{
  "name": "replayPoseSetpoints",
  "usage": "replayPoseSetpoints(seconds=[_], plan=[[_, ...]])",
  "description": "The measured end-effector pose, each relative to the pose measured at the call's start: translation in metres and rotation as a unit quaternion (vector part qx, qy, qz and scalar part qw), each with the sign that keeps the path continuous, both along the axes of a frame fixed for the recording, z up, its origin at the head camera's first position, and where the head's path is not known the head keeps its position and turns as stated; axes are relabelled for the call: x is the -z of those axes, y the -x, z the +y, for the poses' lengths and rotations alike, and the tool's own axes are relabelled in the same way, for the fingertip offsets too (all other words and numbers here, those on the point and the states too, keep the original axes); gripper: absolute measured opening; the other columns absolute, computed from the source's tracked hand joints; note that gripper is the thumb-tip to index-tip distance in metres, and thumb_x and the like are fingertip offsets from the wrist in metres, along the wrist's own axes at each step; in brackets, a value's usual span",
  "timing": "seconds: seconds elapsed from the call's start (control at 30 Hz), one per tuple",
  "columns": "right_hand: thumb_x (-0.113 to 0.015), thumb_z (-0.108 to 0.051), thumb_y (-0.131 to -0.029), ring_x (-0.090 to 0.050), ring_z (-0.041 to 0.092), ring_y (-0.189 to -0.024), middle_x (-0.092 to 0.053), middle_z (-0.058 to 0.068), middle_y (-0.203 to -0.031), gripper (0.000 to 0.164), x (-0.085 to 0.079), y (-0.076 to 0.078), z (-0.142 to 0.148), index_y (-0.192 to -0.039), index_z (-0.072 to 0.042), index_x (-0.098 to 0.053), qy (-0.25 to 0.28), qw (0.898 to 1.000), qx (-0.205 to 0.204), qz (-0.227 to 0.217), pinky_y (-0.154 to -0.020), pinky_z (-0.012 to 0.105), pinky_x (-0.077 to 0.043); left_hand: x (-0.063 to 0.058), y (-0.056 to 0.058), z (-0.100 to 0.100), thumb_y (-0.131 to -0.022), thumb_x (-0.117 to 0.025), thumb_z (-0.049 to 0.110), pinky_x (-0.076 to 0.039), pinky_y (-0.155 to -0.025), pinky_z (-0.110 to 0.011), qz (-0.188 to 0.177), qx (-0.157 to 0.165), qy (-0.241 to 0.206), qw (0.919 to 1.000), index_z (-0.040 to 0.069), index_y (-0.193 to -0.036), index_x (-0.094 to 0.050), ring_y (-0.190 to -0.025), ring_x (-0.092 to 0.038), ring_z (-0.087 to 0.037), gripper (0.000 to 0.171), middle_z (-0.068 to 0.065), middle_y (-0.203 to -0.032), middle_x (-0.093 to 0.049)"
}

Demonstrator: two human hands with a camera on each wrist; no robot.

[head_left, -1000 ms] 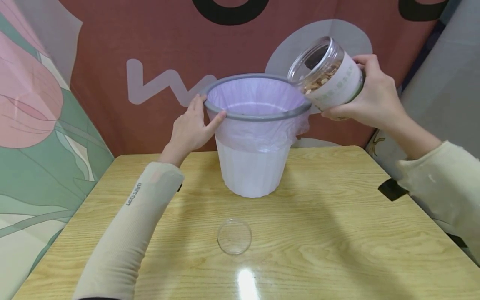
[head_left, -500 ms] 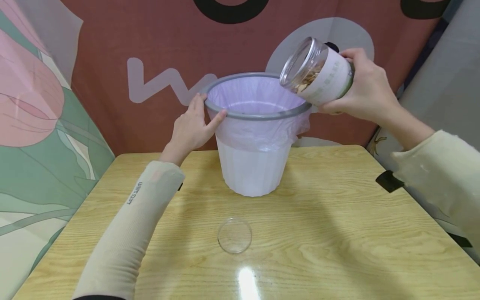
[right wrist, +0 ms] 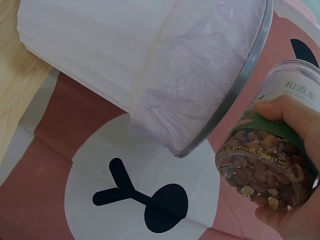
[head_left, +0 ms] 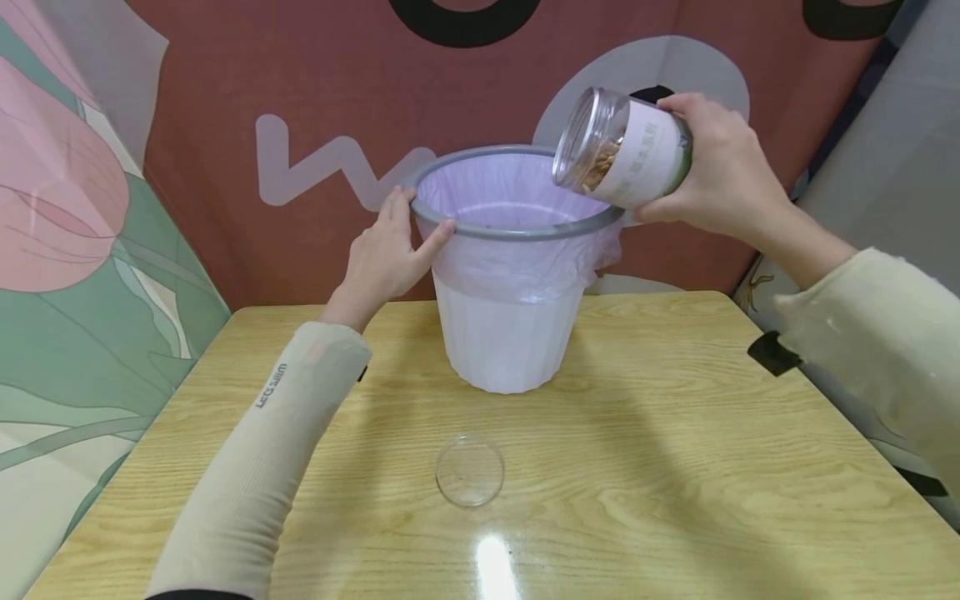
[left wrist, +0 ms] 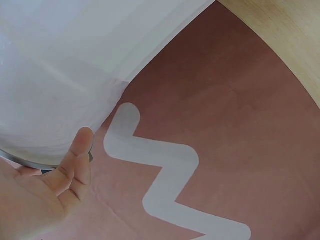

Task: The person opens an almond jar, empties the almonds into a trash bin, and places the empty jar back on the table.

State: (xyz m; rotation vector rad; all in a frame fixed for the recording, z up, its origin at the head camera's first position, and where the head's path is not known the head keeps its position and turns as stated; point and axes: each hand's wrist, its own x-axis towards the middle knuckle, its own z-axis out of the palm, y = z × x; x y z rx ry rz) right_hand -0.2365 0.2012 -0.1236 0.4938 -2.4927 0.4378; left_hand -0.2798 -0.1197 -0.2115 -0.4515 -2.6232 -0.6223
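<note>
A white trash bin (head_left: 506,342) with a grey rim ring and a lilac plastic liner (head_left: 517,262) stands upright. My left hand (head_left: 382,262) holds its left rim, thumb along the front and fingers at the side; the left wrist view shows these fingers (left wrist: 75,165) at the rim. In my right hand (head_left: 723,171) is a clear plastic jar (head_left: 633,150) with a white and green label. Tilted sideways, its open mouth overlaps the bin's right rim. Brown nuts (right wrist: 260,172) fill the jar's bottom in the right wrist view, and some lie towards its mouth.
A clear round lid (head_left: 470,471) lies on the wooden table (head_left: 637,500) in front of the bin. A printed cloth (head_left: 337,75) hangs close behind the bin, and a floral one (head_left: 67,250) hangs at the left.
The jar has shifted left and its mouth has tipped lower, further over the bin's rim. The nuts have slid towards the mouth. My left hand stays on the bin.
</note>
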Motion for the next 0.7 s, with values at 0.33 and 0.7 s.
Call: replayPoseSetpoints(seconds=[0.33,0.7], plan=[[-0.081,-0.012,-0.059,-0.031,0.041,-0.112,-0.037,0.023,-0.129,0.092,-0.0018,0.0020,-0.0013,-0.135,-0.002,-0.030,-0.024,1.000,-0.001,-0.008,-0.089,0.055,-0.027,0.0001,-0.0008,-0.0005,-0.084,-0.029,0.065,-0.041,-0.057,-0.038,0.001,-0.001,-0.001,1.0000,0.005,-0.141,-0.019,-0.096,-0.054,-0.036,0.083,-0.015,-0.146,-0.014],[-0.081,-0.012,-0.058,-0.025,0.041,-0.120,-0.032,0.021,-0.134,0.094,-0.0021,0.0039,-0.0041,-0.137,-0.005,-0.030,-0.048,0.999,-0.003,-0.019,-0.090,0.056,-0.027,0.0003,-0.0018,-0.0008,-0.084,-0.029,0.065,-0.041,-0.056,-0.038,0.002,0.000,-0.003,1.0000,0.004,-0.141,-0.018,-0.098,-0.054,-0.036,0.083,-0.016,-0.146,-0.014]])
